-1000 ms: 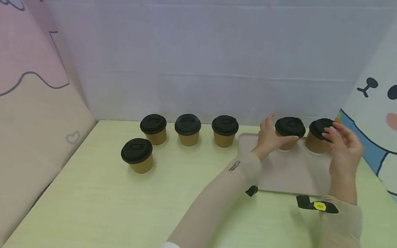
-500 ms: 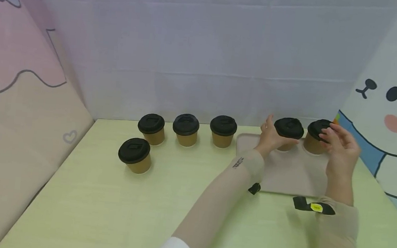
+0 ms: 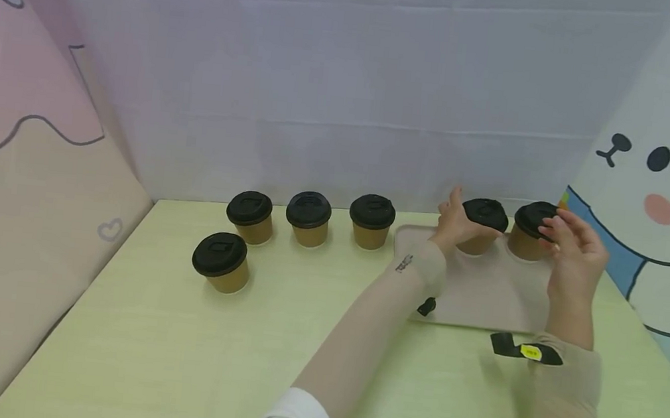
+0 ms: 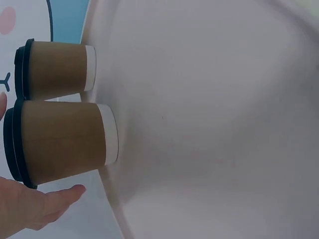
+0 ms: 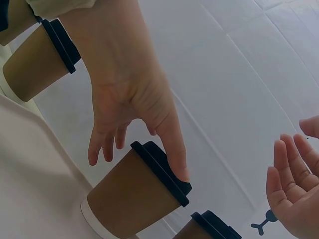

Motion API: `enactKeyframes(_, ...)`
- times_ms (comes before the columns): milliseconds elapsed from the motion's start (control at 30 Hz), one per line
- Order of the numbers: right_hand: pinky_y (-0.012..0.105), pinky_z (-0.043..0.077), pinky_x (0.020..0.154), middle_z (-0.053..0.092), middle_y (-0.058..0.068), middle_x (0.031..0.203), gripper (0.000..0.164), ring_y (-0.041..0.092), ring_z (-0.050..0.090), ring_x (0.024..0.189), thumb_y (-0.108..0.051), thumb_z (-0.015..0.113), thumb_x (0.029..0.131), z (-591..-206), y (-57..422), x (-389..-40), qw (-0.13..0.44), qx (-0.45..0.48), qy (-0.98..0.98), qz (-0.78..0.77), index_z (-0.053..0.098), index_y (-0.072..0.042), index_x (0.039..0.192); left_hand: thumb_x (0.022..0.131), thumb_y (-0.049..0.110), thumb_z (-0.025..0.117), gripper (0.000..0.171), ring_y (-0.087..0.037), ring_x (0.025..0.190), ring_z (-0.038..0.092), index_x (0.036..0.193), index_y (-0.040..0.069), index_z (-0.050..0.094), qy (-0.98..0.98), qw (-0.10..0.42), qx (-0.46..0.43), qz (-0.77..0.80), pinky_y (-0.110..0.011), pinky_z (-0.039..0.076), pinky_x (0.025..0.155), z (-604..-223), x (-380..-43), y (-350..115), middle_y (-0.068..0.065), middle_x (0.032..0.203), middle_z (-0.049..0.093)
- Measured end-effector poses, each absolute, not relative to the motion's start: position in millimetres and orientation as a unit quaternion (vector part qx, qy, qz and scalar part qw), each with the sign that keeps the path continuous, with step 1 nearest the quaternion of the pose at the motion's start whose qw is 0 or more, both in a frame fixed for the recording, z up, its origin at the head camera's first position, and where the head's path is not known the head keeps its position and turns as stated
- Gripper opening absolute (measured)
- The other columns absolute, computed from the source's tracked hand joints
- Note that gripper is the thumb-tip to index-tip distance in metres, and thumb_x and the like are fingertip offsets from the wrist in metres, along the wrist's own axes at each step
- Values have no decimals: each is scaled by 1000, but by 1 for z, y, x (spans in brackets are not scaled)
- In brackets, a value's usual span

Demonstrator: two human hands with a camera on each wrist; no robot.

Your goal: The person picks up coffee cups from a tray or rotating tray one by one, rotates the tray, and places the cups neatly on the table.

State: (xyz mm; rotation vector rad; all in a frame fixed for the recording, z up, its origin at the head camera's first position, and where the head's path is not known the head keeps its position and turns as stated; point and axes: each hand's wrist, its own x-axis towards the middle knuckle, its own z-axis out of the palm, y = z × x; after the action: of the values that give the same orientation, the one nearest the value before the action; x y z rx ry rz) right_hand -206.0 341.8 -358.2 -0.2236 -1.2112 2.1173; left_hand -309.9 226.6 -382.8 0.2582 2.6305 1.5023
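Observation:
Two brown paper cups with black lids stand upright at the back of a beige tray (image 3: 493, 295). My left hand (image 3: 454, 228) is at the left one, the nearer cup (image 3: 474, 244). In the right wrist view the left thumb reaches over this cup's lid (image 5: 162, 167), while the other fingers hang spread beside it, apart from its wall. My right hand (image 3: 577, 269) is raised by the right cup (image 3: 524, 245), its fingertips overlapping that lid in the head view. The right wrist view shows the right hand's fingers (image 5: 281, 162) loosely bent, with nothing between them.
Left of the tray, several more lidded cups stand on the pale green table (image 3: 175, 355): a back row including a cup (image 3: 370, 236) near the tray, plus one cup (image 3: 228, 278) farther forward. A white cloth wall (image 3: 321, 100) rises right behind them.
The head view has swung slightly, so everything sits a little farther left in it. The left hand has shifted slightly at its cup; the right hand stays beside the other one.

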Motion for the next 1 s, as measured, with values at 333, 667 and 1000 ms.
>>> enactKeyframes(333, 17, 51, 63, 65, 4, 87, 36, 12, 62, 74, -13, 71, 80, -361, 340, -205, 333, -104, -493, 797, 60, 4, 111, 64, 31, 84, 108, -24, 133, 35, 147, 25, 15, 854, 55, 122, 503, -36, 43, 97, -398, -318, 225, -7, 147, 27)
enactKeyframes(667, 18, 52, 60, 66, 5, 82, 29, 12, 63, 68, -10, 69, 81, -363, 342, -206, 342, -101, -480, 801, 62, 4, 106, 62, 31, 85, 108, -27, 127, 43, 146, 27, 16, 874, 44, 130, 465, -33, 45, 95, -409, -315, 236, -10, 144, 31)
enactKeyframes(1000, 19, 51, 54, 66, 7, 81, 24, 13, 63, 65, -8, 72, 79, -360, 344, -208, 345, -98, -454, 815, 66, 1, 100, 59, 31, 87, 108, -25, 129, 39, 144, 30, 22, 867, 12, 139, 478, -34, 44, 96, -411, -321, 243, -7, 145, 30)
